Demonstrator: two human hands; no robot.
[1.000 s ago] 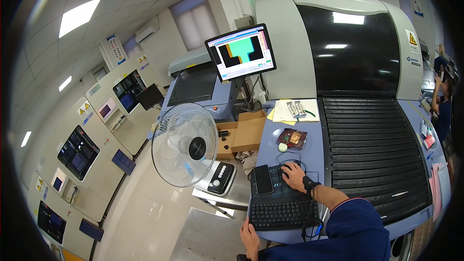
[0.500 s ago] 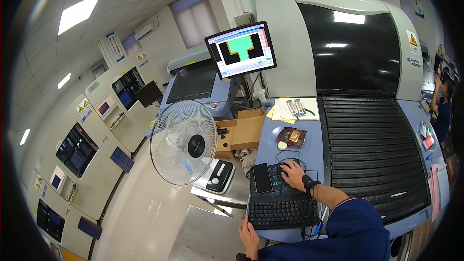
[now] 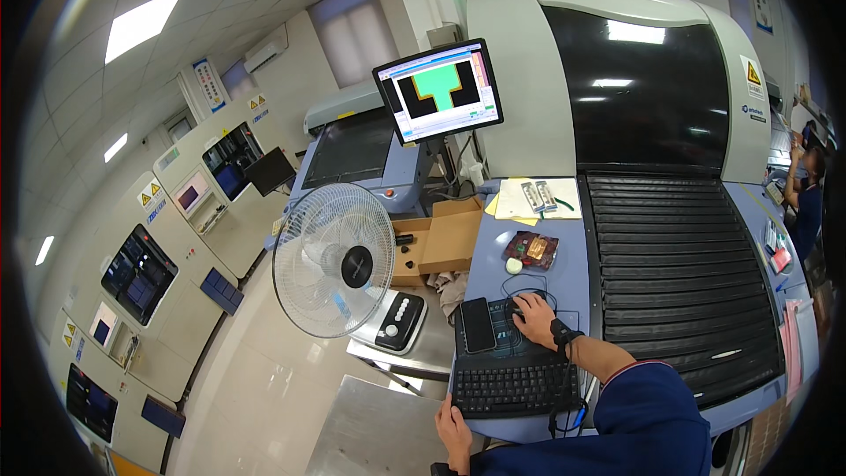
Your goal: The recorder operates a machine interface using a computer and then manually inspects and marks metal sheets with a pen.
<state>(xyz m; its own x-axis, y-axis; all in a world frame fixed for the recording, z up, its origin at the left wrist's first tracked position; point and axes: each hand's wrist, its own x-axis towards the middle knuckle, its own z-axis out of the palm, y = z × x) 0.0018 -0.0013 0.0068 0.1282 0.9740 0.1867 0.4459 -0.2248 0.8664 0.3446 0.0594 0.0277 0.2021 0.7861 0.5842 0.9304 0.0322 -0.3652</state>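
My right hand lies over a dark computer mouse, fingers curved around it; the palm hides most of the mouse. A black band circles that wrist. In front of it is a black keyboard. My left hand rests at the keyboard's front left corner, by the table edge. Its visible fingers are loosely extended, and part of the hand is hidden from view. A black phone lies face up just left of the mouse. The monitor beyond shows a green T-like shape on black.
A desk fan stands left on a metal table, before an open cardboard box. Behind the mouse lie a dark red packet and a small pale round object. A large machine with a black ribbed cover occupies the right; another person works beyond.
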